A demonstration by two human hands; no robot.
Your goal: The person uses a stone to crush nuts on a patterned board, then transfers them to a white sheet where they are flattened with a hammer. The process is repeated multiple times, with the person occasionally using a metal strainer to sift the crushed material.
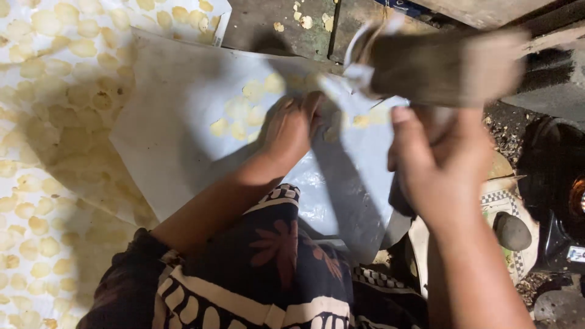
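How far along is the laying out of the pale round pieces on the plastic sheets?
Done: the sheet at the left is covered with pale yellow round pieces. In hand: the left hand presses on the grey-white plastic sheet, which holds only a few pieces near it; the right hand holds a blurred brownish block above it. Left: most of that sheet is bare.

A small white label [576, 254] with dark print sits on a black object, far right of the right hand [442, 176] and below it. A white sheet corner with a dark-edged printed strip [220, 30] lies above and left of the left hand [289, 131].
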